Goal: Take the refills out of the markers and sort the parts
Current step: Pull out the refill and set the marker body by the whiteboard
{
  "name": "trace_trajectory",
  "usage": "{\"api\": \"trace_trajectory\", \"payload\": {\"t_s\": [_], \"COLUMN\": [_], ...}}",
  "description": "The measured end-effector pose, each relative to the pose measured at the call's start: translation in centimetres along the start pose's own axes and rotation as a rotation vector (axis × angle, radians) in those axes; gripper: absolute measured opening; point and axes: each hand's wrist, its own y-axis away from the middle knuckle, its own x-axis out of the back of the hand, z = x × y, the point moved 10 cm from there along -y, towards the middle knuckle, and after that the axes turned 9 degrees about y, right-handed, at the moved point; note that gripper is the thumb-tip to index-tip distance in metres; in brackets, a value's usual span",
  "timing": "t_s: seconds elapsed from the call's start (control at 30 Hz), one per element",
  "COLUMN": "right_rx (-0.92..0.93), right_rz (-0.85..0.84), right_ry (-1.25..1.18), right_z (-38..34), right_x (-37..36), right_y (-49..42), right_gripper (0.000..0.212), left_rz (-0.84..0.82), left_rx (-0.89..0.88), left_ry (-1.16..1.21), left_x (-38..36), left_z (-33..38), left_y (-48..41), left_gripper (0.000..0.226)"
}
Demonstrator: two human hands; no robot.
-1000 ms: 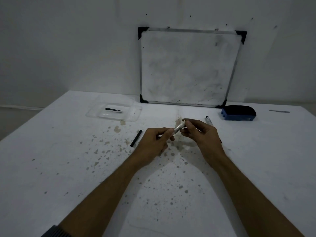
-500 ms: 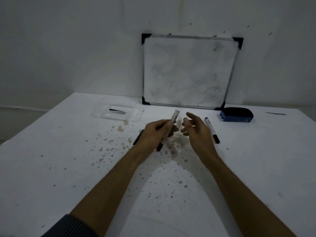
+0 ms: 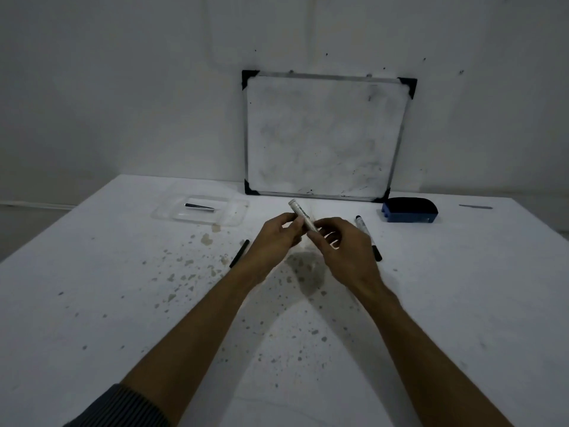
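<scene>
Progress: early, by judgement | marker barrel [image 3: 300,214] held tilted above table [image 3: 123,303], left hand [image 3: 274,241] gripping its middle, right hand [image 3: 345,251] pinching its lower end | black part [image 3: 199,206] in tray [image 3: 234,217]; black piece [image 3: 239,257] loose near left hand | second marker [image 3: 368,237] lies unopened | barrel print unreadable

1. You wore the only camera on your head. It looked forward and down over the table [image 3: 92,303] from behind your grip.
2. Your left hand [image 3: 274,238] and right hand [image 3: 348,251] held the marker barrel [image 3: 299,212] just above the middle of the view, close to the lens, and both forearms ran in from the bottom edge.
3. Beyond the grip, the wide view reached the whiteboard [image 3: 323,137] against the wall.
4. It took in the clear tray [image 3: 237,212] to the left of the grip and the eraser [image 3: 409,209] to the right.
</scene>
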Motion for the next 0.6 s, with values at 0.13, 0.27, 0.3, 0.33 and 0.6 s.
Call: {"api": "trace_trajectory", "payload": {"t_s": [0.13,0.27,0.3,0.33,0.6], "right_rx": [0.039,0.157,0.165,0.164,0.160], "right_rz": [0.034,0.023,0.011,-0.002,-0.031], "right_ry": [0.235,0.439,0.471,0.495,0.608], "right_z": [1.9,3.1,3.4,3.8,5.9], "right_x": [1.1,-1.1,-2.1,-3.1,-9.2], "right_y": [-3.8,-9.0,-10.3,-11.4,-16.1], "right_gripper": [0.025,0.022,0.023,0.024,0.028], "left_rz": [0.061,-0.062,-0.063,-0.058,-0.025], "left_rx": [-0.156,-0.249,-0.249,-0.248,-0.305], "left_ry": [-0.573,-1.004,-1.049,-1.063,-1.014], "left_x": [0.5,-1.4,-1.5,-1.5,-1.1], "left_z": [0.6,-3.0,-3.7,-3.8,-4.5], "left_y": [-1.5,-2.6,-2.9,-3.1,-4.1], "left_gripper": [0.033,0.050,0.057,0.062,0.073]}}
